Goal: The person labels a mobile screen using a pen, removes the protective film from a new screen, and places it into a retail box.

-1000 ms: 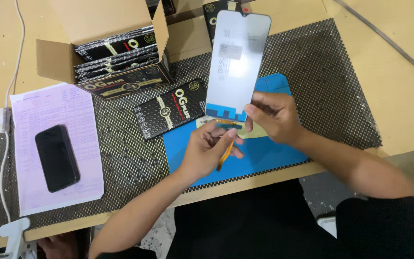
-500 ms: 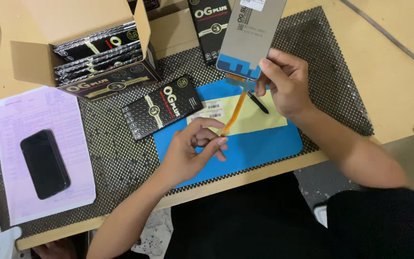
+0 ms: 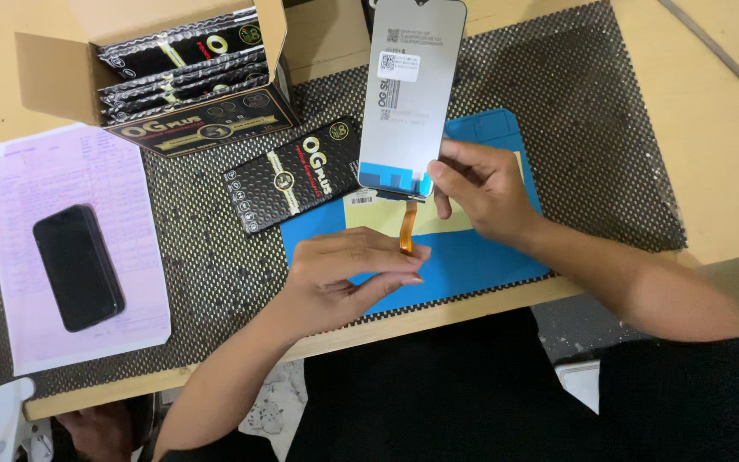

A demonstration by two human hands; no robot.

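My right hand (image 3: 481, 190) pinches the lower edge of a phone screen panel (image 3: 410, 94), thumb and fingertips closed on its blue-taped end. The panel stands with its long axis running away from me, grey back facing the camera, notched top pointing to the far side of the bench. Its orange ribbon cable (image 3: 406, 233) hangs down from below my right fingertips to my left hand (image 3: 348, 278), whose fingers lie loosely curled and touch the cable's tip. Half a second ago the left hand lay apart from the cable; the panel now stands nearer upright. Left of my fingers lies a black packet (image 3: 294, 174) on the blue mat (image 3: 481, 257).
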